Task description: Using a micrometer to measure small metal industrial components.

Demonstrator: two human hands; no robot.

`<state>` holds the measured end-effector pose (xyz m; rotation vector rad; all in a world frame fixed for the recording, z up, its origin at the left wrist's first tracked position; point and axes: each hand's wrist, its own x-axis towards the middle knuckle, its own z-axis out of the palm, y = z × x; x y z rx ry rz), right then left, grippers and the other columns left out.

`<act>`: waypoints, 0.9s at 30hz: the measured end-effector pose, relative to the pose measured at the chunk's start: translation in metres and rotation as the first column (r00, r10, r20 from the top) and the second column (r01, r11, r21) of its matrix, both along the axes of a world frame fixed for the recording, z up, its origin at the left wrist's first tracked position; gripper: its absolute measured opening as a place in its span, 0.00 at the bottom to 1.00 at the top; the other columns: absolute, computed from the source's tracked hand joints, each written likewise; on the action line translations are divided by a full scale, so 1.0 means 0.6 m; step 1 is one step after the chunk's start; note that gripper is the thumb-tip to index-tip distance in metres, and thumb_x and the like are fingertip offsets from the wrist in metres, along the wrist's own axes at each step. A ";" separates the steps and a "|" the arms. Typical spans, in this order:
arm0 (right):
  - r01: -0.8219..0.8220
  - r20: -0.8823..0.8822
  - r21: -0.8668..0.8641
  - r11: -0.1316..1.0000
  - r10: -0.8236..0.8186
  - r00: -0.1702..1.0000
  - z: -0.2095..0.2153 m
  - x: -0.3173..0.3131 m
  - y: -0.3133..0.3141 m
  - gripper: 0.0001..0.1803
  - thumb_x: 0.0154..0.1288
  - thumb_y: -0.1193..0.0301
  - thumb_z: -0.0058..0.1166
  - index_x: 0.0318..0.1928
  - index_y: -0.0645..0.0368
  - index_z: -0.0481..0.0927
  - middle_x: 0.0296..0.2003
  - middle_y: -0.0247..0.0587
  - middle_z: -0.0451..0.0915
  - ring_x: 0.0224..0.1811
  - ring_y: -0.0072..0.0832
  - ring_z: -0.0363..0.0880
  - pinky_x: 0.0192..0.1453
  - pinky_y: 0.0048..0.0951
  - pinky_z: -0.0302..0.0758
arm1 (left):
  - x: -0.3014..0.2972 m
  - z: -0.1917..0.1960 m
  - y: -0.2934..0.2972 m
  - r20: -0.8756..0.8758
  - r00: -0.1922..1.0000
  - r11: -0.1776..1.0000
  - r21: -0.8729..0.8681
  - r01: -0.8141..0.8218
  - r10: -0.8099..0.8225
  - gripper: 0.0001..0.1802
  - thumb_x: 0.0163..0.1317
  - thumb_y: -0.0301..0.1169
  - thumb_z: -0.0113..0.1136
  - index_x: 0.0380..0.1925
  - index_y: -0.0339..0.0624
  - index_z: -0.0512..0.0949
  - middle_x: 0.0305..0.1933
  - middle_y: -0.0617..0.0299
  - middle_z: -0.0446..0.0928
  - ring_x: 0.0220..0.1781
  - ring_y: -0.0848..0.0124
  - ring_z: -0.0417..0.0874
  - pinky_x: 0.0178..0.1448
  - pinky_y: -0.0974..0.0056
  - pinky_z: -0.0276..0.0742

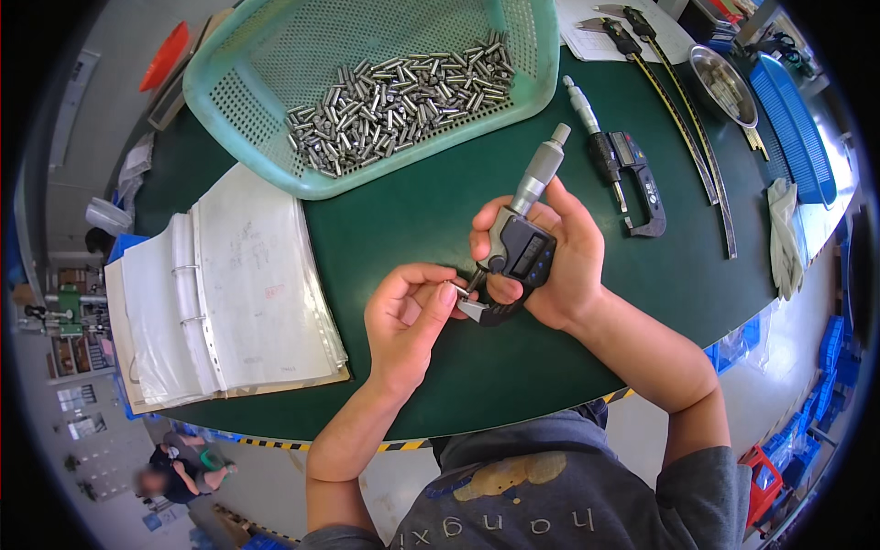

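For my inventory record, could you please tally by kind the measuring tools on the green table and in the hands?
Grey-and-black, C-framed digital micrometers: 2
Long, straight calipers with black sliders: 2
Total: 4

Pale lettering (495, 522) (upside down) runs across the grey shirt (616, 481).

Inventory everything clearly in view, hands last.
Table: 1, green, centre
Basket: 1, green, top left
Loose pins: many, silver, basket
Spare micrometer: 1, black, upper right
Calipers: 2, black, upper right
Paper: count unclear, white, top
Bowl: 1, silver, upper right
Tray: 1, blue, right edge
Glove: 1, whitish, right
Binder: 1, white pages, left
Bins: several, blue, right
Co-worker: 1, dark clothes, left
Held micrometer: 1, grey, centre
Held pin: 1, silver, centre
Left hand: 1, bare, centre
Right hand: 1, bare, centre
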<state>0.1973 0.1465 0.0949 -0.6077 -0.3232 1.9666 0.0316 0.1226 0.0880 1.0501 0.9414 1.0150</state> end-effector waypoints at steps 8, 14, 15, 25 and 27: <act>0.027 0.043 0.019 0.999 -0.028 0.999 -0.001 -0.001 -0.002 0.34 0.56 0.41 0.29 0.33 0.62 0.70 0.25 0.43 0.71 0.11 0.24 0.62 0.15 0.22 0.60 | 0.002 0.001 -0.004 0.057 0.998 1.000 -0.031 0.001 0.000 0.08 0.56 0.24 0.51 0.36 0.33 0.68 0.34 0.57 0.73 0.36 0.72 0.77 0.36 0.72 0.72; 0.022 0.029 0.032 0.999 -0.023 0.999 -0.006 -0.003 0.000 0.34 0.55 0.40 0.30 0.32 0.62 0.71 0.23 0.42 0.72 0.11 0.23 0.63 0.15 0.21 0.62 | 0.002 0.000 -0.003 0.084 0.996 0.999 -0.032 -0.027 0.030 0.08 0.55 0.22 0.51 0.35 0.33 0.69 0.34 0.57 0.74 0.35 0.72 0.77 0.38 0.71 0.73; 0.028 0.018 0.031 0.999 -0.028 0.999 -0.005 -0.004 0.000 0.34 0.55 0.41 0.32 0.32 0.63 0.71 0.22 0.41 0.73 0.10 0.23 0.64 0.16 0.21 0.63 | 0.001 0.000 -0.002 0.084 0.996 0.999 -0.033 -0.024 0.026 0.08 0.55 0.22 0.51 0.35 0.33 0.69 0.34 0.57 0.74 0.35 0.72 0.77 0.38 0.71 0.73; 0.028 0.069 0.017 0.999 -0.029 0.997 0.003 -0.005 -0.002 0.36 0.58 0.41 0.23 0.34 0.64 0.70 0.24 0.42 0.72 0.10 0.23 0.62 0.16 0.21 0.62 | -0.001 -0.005 -0.007 0.077 0.996 0.997 -0.054 -0.049 0.053 0.08 0.54 0.22 0.53 0.34 0.32 0.71 0.34 0.56 0.75 0.34 0.73 0.77 0.37 0.71 0.74; 0.022 0.035 0.003 1.000 -0.022 0.999 0.001 -0.002 -0.002 0.36 0.58 0.41 0.24 0.34 0.65 0.70 0.24 0.42 0.72 0.10 0.23 0.62 0.16 0.21 0.62 | 0.000 -0.005 -0.008 0.074 0.996 0.997 -0.053 -0.052 0.055 0.08 0.54 0.22 0.54 0.34 0.32 0.71 0.34 0.56 0.75 0.33 0.74 0.77 0.36 0.71 0.74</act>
